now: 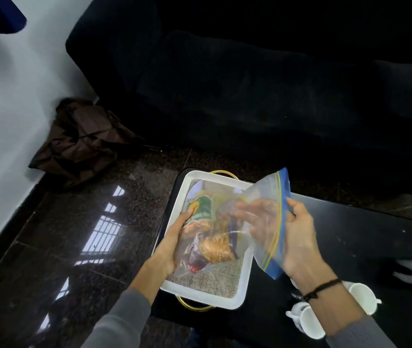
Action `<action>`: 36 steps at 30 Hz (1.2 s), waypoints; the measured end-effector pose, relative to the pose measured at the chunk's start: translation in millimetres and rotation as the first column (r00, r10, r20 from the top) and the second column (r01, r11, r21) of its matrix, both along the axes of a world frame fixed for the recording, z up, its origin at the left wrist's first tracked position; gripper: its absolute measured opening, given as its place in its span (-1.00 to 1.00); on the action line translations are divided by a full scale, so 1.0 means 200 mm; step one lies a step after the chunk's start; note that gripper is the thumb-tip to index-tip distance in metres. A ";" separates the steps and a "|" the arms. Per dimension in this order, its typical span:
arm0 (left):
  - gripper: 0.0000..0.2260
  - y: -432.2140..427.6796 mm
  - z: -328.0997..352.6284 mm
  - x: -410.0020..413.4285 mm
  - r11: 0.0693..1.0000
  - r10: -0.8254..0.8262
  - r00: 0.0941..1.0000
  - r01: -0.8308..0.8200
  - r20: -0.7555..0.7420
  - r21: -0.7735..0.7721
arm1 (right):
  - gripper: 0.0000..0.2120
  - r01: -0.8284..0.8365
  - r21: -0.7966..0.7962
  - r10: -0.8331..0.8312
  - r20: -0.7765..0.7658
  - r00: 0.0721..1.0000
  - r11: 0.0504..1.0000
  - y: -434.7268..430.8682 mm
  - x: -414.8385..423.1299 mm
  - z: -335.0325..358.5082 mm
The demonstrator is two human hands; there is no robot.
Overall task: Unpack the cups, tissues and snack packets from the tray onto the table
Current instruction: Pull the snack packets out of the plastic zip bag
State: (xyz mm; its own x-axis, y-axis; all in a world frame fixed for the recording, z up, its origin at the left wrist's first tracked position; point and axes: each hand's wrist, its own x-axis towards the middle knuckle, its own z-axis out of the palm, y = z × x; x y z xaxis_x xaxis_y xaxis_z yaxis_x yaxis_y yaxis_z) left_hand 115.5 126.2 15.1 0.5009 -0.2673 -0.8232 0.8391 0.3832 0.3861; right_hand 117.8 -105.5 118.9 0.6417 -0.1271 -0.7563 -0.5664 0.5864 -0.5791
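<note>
- Far left, off the task: brown bag (79,139) slumped on the floor against the wall (6,109); plays no part.
- Left hand (172,243) cupped under and around the closed bottom end of the zip bag (225,222), fingers curled shut on it, thumb pressed to the green packet (199,209) through the plastic. Probably held so to steady the load while the other hand works at the mouth.
- Zip bag held over the tray (246,280), tilted, bottom low on the left, mouth raised to the right; whether the bottom rests on the tray liner cannot be told. Snack packets still inside: green one uppermost, a golden-brown one (218,247) below it, something red at the lowest corner.
- Tray white, with gold handles, sitting at the left end of the black table (350,234); woven liner bare at the near end, so seemingly little left in it beyond the bag.
- Right hand (297,237) at the bag's blue zip edge, thumb outside on the strip, fingers pushed inside and seen through the plastic, spread rather than clenched. Likely reaching in for a packet, mouth held open by the hand itself.
- Cups (308,321) white, already on the table near the right wrist, lying tipped on their sides.
- Tissues not visible anywhere.
</note>
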 end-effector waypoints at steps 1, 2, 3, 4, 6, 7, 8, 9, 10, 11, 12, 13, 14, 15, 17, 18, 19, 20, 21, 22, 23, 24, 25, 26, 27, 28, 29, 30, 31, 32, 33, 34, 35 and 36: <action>-0.43 0.00 0.00 -0.01 1.000 0.015 1.000 -0.015 0.007 0.000 | -0.43 0.018 0.005 -0.018 -0.045 0.999 1.000 -0.01 -0.01 -0.03; -0.45 0.01 0.00 -0.02 1.000 0.027 1.000 -0.027 0.004 -0.005 | -0.47 0.015 0.012 -0.014 -0.070 0.997 1.000 -0.02 -0.01 -0.06; -0.43 0.01 0.00 -0.02 0.999 0.035 0.999 -0.035 0.001 0.000 | -0.55 -0.006 -0.022 0.003 -0.102 0.995 1.000 -0.01 -0.01 -0.07; -0.40 0.02 0.00 -0.03 0.999 0.039 0.999 -0.039 0.002 0.012 | -0.67 -0.051 -0.073 0.042 -0.127 0.991 0.996 -0.02 -0.02 -0.10; -0.34 0.03 0.00 -0.04 0.998 0.053 0.998 -0.054 0.016 0.021 | -0.67 -0.182 -0.149 0.167 -0.107 0.980 0.972 0.00 -0.01 -0.14; -0.31 0.04 0.00 -0.04 0.998 0.057 0.998 -0.058 0.036 0.023 | -0.67 -0.257 -0.187 0.249 -0.064 0.966 0.948 0.02 0.00 -0.15; -0.30 0.04 -0.01 -0.04 0.998 0.059 0.996 -0.061 0.060 0.025 | -0.77 -0.354 -0.271 0.355 -0.045 0.934 0.895 0.05 0.02 -0.15; -0.29 0.04 -0.02 -0.05 0.998 0.065 0.995 -0.066 0.075 0.021 | -0.76 -0.447 -0.379 0.460 -0.062 0.886 0.810 0.08 0.03 -0.16; -0.30 0.04 -0.02 -0.05 0.997 0.072 0.994 -0.073 0.081 0.011 | -0.71 -0.521 -0.467 0.543 -0.101 0.834 0.714 0.11 0.05 -0.19; -0.31 0.05 -0.03 -0.06 0.997 0.078 0.993 -0.078 0.085 -0.006 | -0.76 -0.563 -0.512 0.571 -0.163 0.805 0.649 0.14 0.05 -0.20; -0.33 0.06 -0.04 -0.07 0.997 0.082 0.993 -0.081 0.088 -0.020 | -0.81 -0.578 -0.532 0.548 -0.234 0.803 0.619 0.16 0.06 -0.21; -0.37 0.06 -0.05 -0.07 0.996 0.085 0.992 -0.083 0.093 -0.029 | -0.81 -0.581 -0.518 0.522 -0.274 0.808 0.628 0.17 0.06 -0.22; -0.42 0.07 -0.06 -0.07 0.996 0.081 0.992 -0.078 0.099 -0.035 | -0.83 -0.558 -0.483 0.504 -0.250 0.827 0.675 0.18 0.06 -0.22; -0.46 0.07 -0.08 -0.07 0.997 0.073 0.992 -0.069 0.103 -0.046 | -0.83 -0.524 -0.447 0.489 -0.201 0.849 0.725 0.19 0.07 -0.22; -0.44 0.07 -0.10 -0.08 0.999 0.034 0.993 -0.031 0.111 -0.031 | -0.75 -0.505 -0.419 0.476 -0.179 0.861 0.755 0.20 0.07 -0.20; -0.36 0.06 -0.11 -0.08 1.000 0.002 0.993 -0.004 0.114 0.012 | -0.73 -0.508 -0.418 0.474 -0.192 0.859 0.753 0.22 0.07 -0.20; -0.28 0.06 -0.12 -0.07 0.998 -0.027 0.994 0.020 0.108 0.065 | -0.74 -0.525 -0.417 0.479 -0.218 0.851 0.742 0.23 0.08 -0.21; -0.24 0.05 -0.13 -0.08 0.994 -0.045 0.994 0.035 0.101 0.103 | -0.73 -0.557 -0.411 0.493 -0.260 0.830 0.722 0.24 0.08 -0.23; -0.27 0.04 -0.14 -0.08 0.993 -0.062 0.992 0.050 0.107 0.109 | -0.66 -0.593 -0.407 0.509 -0.304 0.805 0.695 0.25 0.08 -0.25; -0.33 0.04 -0.14 -0.07 0.994 -0.068 0.991 0.058 0.118 0.090 | -0.56 -0.632 -0.422 0.532 -0.341 0.775 0.650 0.26 0.08 -0.26; -0.40 0.03 -0.14 -0.07 0.996 -0.061 0.990 0.053 0.130 0.066 | -0.49 -0.649 -0.463 0.543 -0.358 0.760 0.603 0.26 0.07 -0.27; -0.44 0.02 -0.14 -0.07 0.997 -0.053 0.988 0.045 0.146 0.058 | -0.47 -0.638 -0.533 0.539 -0.354 0.764 0.555 0.27 0.06 -0.27; -0.44 0.02 -0.15 -0.07 0.997 -0.046 0.986 0.035 0.163 0.069 | -0.48 -0.606 -0.607 0.543 -0.317 0.778 0.514 0.27 0.06 -0.27; -0.43 0.01 -0.16 -0.06 0.995 -0.032 0.985 0.016 0.169 0.097 | -0.48 -0.571 -0.666 0.563 -0.265 0.783 0.480 0.26 0.04 -0.27; -0.41 0.01 -0.16 -0.06 0.990 -0.007 0.987 -0.015 0.158 0.138 | -0.47 -0.539 -0.711 0.583 -0.222 0.782 0.452 0.25 0.03 -0.29; -0.38 0.01 -0.16 -0.06 0.983 0.029 0.990 -0.053 0.135 0.175 | -0.47 -0.529 -0.727 0.584 -0.217 0.782 0.439 0.24 0.02 -0.31; -0.37 0.00 -0.16 -0.06 0.974 0.068 0.991 -0.090 0.112 0.207 | -0.51 -0.523 -0.730 0.583 -0.211 0.785 0.440 0.21 0.02 -0.33; -0.37 0.01 -0.16 -0.05 0.964 0.106 0.990 -0.126 0.097 0.234 | -0.55 -0.520 -0.705 0.548 -0.220 0.807 0.482 0.19 0.01 -0.33; -0.40 0.02 -0.17 -0.05 0.952 0.148 0.985 -0.165 0.085 0.259 | -0.61 -0.499 -0.695 0.510 -0.218 0.832 0.517 0.16 0.00 -0.34; -0.44 0.03 -0.18 -0.05 0.938 0.189 0.979 -0.203 0.075 0.281 | -0.74 -0.476 -0.694 0.459 -0.231 0.858 0.541 0.13 -0.01 -0.33; -0.50 0.04 -0.18 -0.05 0.925 0.225 0.972 -0.234 0.064 0.301 | -0.90 -0.463 -0.726 0.431 -0.251 0.867 0.508 0.09 -0.01 -0.32; -0.54 0.06 -0.19 -0.05 0.914 0.251 0.967 -0.254 0.052 0.317 | -0.88 -0.437 -0.782 0.414 -0.253 0.875 0.445 0.08 -0.01 -0.29; -0.56 0.08 -0.20 -0.06 0.907 0.263 0.964 -0.264 0.048 0.327 | -0.80 -0.427 -0.807 0.395 -0.265 0.879 0.409 0.05 -0.01 -0.26; -0.58 0.10 -0.21 -0.07 0.904 0.266 0.963 -0.266 0.049 0.336 | -0.76 -0.414 -0.829 0.375 -0.272 0.886 0.376 0.04 -0.01 -0.24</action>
